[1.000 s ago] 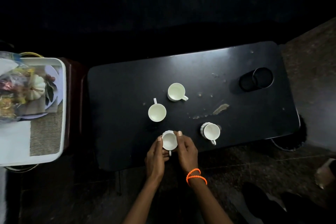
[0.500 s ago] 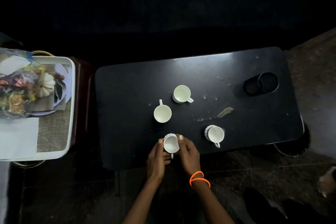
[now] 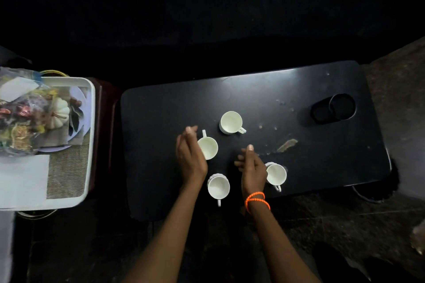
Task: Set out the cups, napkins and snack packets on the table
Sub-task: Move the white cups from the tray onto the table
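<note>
While four white cups sit near the black desk's [image 3: 161, 122] front edge, the left hand [image 3: 190, 156] and right hand [image 3: 253, 170] hover open-fingered, each grip empty, flanking the nearest cup [image 3: 218, 186].

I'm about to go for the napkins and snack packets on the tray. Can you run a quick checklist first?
1. Four cups upright on the table: ok.
2. Near cup released: ok, neither hand touches it.
3. Left hand free: ok, open, beside the left cup.
4. Right hand free: ok, open, holds nothing.
5. Snack bag and napkins on the tray: ok.
6. Room on the table's left side: ok.
</note>
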A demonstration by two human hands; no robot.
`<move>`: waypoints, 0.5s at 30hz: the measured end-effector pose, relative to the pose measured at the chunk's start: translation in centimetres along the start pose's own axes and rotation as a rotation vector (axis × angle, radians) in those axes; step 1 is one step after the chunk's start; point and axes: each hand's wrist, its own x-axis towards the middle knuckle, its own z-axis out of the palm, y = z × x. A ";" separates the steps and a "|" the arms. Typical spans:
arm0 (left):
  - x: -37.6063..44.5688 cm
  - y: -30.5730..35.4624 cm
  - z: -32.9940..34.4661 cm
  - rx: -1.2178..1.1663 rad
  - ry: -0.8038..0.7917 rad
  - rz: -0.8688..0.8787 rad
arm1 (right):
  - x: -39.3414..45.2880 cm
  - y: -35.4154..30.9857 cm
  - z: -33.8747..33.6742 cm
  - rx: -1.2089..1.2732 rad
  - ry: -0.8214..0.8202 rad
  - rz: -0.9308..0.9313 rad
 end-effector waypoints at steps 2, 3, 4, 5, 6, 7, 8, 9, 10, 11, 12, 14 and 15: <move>1.9 1.6 2.3 -0.017 -0.108 0.023 | 1.1 -1.2 1.3 0.046 -0.005 0.035; 2.7 2.3 3.4 0.001 -0.183 0.034 | 1.6 -1.7 1.9 0.059 -0.011 0.059; 3.3 2.9 4.4 0.043 -0.257 0.058 | 2.0 -2.2 2.5 0.063 -0.018 0.081; 3.9 3.5 5.3 0.109 -0.325 0.106 | 2.3 -2.7 2.9 0.066 -0.023 0.099; 4.4 3.9 6.0 0.185 -0.390 0.167 | 2.6 -3.1 3.3 0.069 -0.030 0.110; 5.0 4.3 6.7 0.263 -0.458 0.224 | 2.9 -3.5 3.6 0.072 -0.040 0.113; 5.5 4.6 7.2 0.337 -0.525 0.259 | 3.1 -3.8 3.9 0.076 -0.047 0.111; 6.0 4.9 7.5 0.401 -0.587 0.268 | 3.4 -4.2 4.1 0.079 -0.052 0.104; 6.4 5.1 7.8 0.459 -0.636 0.262 | 3.8 -4.5 4.2 0.078 -0.056 0.094; 6.8 5.2 8.1 0.518 -0.663 0.250 | 4.1 -4.7 4.2 0.077 -0.057 0.086; 7.1 5.3 8.3 0.574 -0.665 0.234 | 4.5 -4.9 4.1 0.081 -0.058 0.084; 7.2 5.4 8.9 0.643 -0.629 0.185 | 5.1 -5.2 3.8 0.131 -0.075 0.099; 7.1 5.4 9.1 0.664 -0.613 0.154 | 5.4 -5.2 3.5 0.163 -0.088 0.114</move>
